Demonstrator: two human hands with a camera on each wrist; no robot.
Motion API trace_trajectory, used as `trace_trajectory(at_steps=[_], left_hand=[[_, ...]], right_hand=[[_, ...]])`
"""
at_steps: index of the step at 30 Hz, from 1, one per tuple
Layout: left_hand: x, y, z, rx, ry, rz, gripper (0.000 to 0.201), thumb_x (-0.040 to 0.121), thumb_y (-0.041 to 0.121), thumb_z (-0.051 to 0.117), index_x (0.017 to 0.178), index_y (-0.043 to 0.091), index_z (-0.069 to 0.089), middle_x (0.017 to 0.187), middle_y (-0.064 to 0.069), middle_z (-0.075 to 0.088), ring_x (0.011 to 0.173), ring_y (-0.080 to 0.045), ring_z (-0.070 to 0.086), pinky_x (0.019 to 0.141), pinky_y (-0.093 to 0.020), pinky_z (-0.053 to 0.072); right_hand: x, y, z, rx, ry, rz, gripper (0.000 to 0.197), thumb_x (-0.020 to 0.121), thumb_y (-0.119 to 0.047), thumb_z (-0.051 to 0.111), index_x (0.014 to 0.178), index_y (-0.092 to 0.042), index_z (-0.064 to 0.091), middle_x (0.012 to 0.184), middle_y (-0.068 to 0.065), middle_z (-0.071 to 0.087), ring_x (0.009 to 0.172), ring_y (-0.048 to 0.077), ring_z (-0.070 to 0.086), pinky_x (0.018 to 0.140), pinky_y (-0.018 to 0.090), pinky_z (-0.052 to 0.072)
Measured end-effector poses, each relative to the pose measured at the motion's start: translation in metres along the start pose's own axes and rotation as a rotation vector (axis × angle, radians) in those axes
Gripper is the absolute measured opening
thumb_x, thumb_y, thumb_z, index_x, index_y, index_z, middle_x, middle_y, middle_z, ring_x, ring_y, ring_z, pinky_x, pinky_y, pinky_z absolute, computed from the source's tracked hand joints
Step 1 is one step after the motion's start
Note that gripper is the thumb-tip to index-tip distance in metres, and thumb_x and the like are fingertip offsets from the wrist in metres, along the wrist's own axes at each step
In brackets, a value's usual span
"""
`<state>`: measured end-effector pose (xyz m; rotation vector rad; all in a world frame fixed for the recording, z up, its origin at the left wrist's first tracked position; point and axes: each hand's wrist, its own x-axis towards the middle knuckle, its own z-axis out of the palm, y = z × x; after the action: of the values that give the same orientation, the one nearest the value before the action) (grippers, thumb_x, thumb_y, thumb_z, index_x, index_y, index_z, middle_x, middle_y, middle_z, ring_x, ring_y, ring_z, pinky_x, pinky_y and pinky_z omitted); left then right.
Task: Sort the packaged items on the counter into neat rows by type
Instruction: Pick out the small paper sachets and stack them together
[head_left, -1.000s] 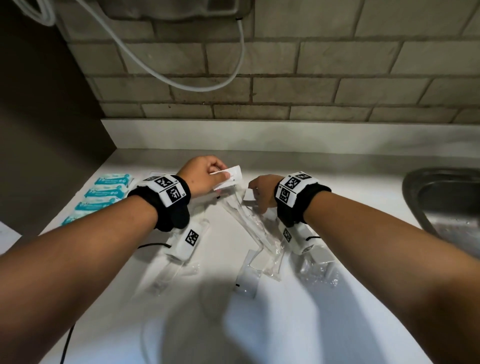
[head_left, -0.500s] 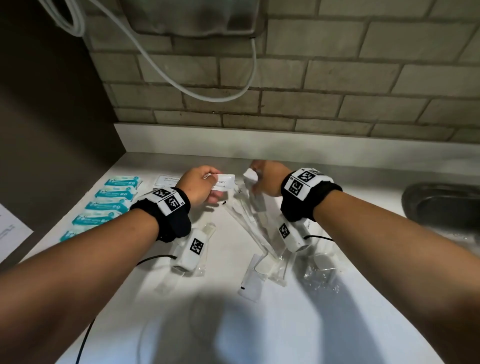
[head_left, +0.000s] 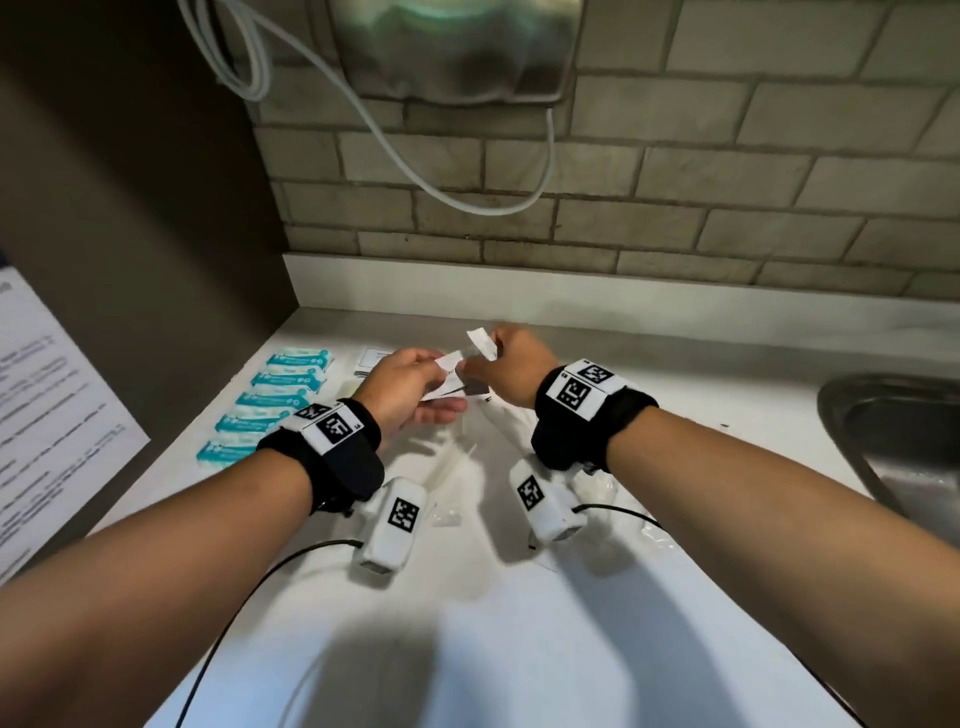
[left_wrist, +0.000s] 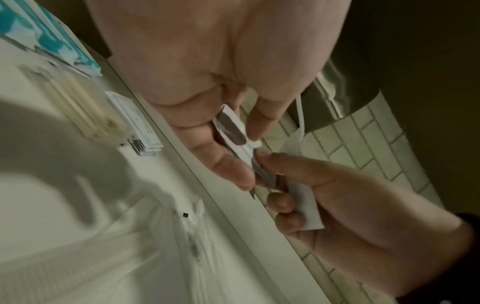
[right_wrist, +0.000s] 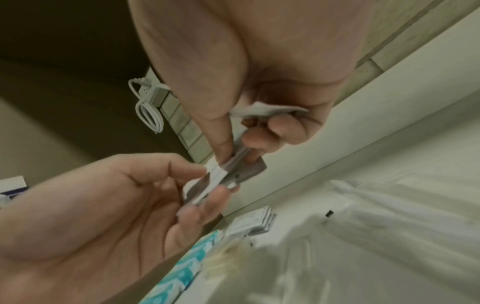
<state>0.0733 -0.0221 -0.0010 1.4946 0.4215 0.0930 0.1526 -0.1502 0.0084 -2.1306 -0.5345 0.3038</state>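
Note:
Above the white counter my left hand pinches a few small white sachets between thumb and fingers. My right hand meets it from the right. Its thumb and forefinger pinch the end of a sachet at the left hand's bundle, and its curled fingers hold another white sachet. On the counter lie a row of teal packets, a stack of white sachets and clear plastic-wrapped items under my hands.
A steel sink is set into the counter at the right. A brick wall with a metal unit and a hanging white cable stands behind. A dark side panel with a printed sheet closes the left.
My right hand lifted a sachet off the counter and moved left and up to the left hand. The left hand rose a little with its sachets. The head view tilted up.

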Motion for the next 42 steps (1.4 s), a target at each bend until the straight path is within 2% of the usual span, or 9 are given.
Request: trace_trajectory(at_steps=[6,12,16,19,25,30,33,36,42], left_hand=[[-0.019,-0.001,-0.028,0.15,-0.016,0.019,0.026,0.096,-0.004,0.04,0.111,0.011,0.054,0.089,-0.013,0.068,0.053,-0.012,0.069,0.043,-0.018,0.047],[-0.037,0.009,-0.052,0.137,-0.03,-0.008,0.027,0.093,-0.003,0.037,0.097,0.015,0.057,0.085,-0.013,0.062,0.055,-0.019,0.067,0.046,-0.023,0.041],[-0.042,0.011,-0.056,0.038,-0.13,-0.073,0.017,0.094,0.013,0.041,0.098,0.011,0.057,0.081,-0.01,0.061,0.06,-0.023,0.062,0.055,-0.028,0.036],[-0.043,0.006,-0.05,0.106,-0.133,-0.045,0.011,0.094,0.012,0.053,0.105,0.011,0.054,0.082,-0.008,0.056,0.059,-0.018,0.06,0.05,-0.024,0.034],[-0.041,-0.007,-0.027,0.23,-0.18,-0.024,0.019,0.094,0.0,0.05,0.11,0.009,0.047,0.074,-0.013,0.057,0.051,-0.014,0.054,0.042,-0.02,0.035],[-0.031,0.001,-0.018,0.237,-0.087,0.028,0.025,0.095,0.0,0.049,0.112,0.018,0.051,0.074,-0.008,0.056,0.045,-0.006,0.059,0.045,-0.019,0.039],[-0.025,0.009,-0.013,0.242,-0.046,0.053,0.029,0.093,-0.002,0.046,0.111,0.018,0.057,0.084,-0.01,0.062,0.05,-0.007,0.059,0.044,-0.017,0.042],[-0.022,0.014,-0.005,0.23,-0.053,0.068,0.029,0.092,-0.003,0.046,0.11,0.015,0.06,0.092,-0.013,0.065,0.052,-0.008,0.059,0.043,-0.016,0.041],[-0.021,0.008,0.011,0.276,-0.058,0.058,0.028,0.092,-0.001,0.047,0.107,0.018,0.062,0.089,-0.01,0.067,0.052,-0.005,0.061,0.047,-0.017,0.042]], right_hand=[[-0.021,-0.011,0.021,-0.194,-0.025,-0.103,0.06,0.067,-0.029,0.083,0.11,-0.014,0.045,0.101,0.007,0.065,0.083,0.022,0.06,0.071,0.031,0.047],[-0.038,-0.027,0.029,-0.351,-0.091,-0.284,0.049,0.077,-0.018,0.074,0.122,-0.013,0.055,0.115,0.01,0.051,0.102,0.024,0.055,0.088,0.029,0.045],[-0.048,-0.028,0.034,-0.376,-0.088,-0.37,0.048,0.081,-0.011,0.071,0.127,-0.012,0.061,0.103,0.005,0.043,0.096,0.016,0.046,0.091,0.029,0.044],[-0.053,-0.024,0.038,-0.47,-0.04,-0.475,0.042,0.08,-0.014,0.071,0.121,-0.017,0.066,0.091,0.001,0.046,0.098,0.021,0.041,0.091,0.037,0.04],[-0.054,-0.015,0.031,-0.664,-0.042,-0.491,0.048,0.082,-0.038,0.068,0.128,-0.03,0.061,0.111,0.007,0.051,0.105,0.029,0.044,0.088,0.038,0.04],[-0.066,-0.001,-0.001,-0.574,0.007,-0.301,0.064,0.073,-0.029,0.074,0.132,-0.023,0.05,0.113,0.001,0.053,0.104,0.022,0.047,0.089,0.037,0.044],[-0.077,0.018,-0.02,-0.591,-0.218,-0.183,0.047,0.077,-0.013,0.07,0.121,-0.018,0.057,0.107,-0.001,0.056,0.093,0.017,0.052,0.079,0.028,0.044],[-0.091,0.042,-0.016,-0.89,-0.524,-0.161,0.047,0.082,-0.018,0.064,0.128,-0.029,0.056,0.124,-0.002,0.055,0.114,0.02,0.05,0.092,0.032,0.045],[-0.099,0.065,-0.003,-1.041,-0.525,-0.356,0.032,0.091,-0.027,0.05,0.122,-0.026,0.057,0.121,-0.001,0.057,0.114,0.025,0.052,0.095,0.039,0.044]])
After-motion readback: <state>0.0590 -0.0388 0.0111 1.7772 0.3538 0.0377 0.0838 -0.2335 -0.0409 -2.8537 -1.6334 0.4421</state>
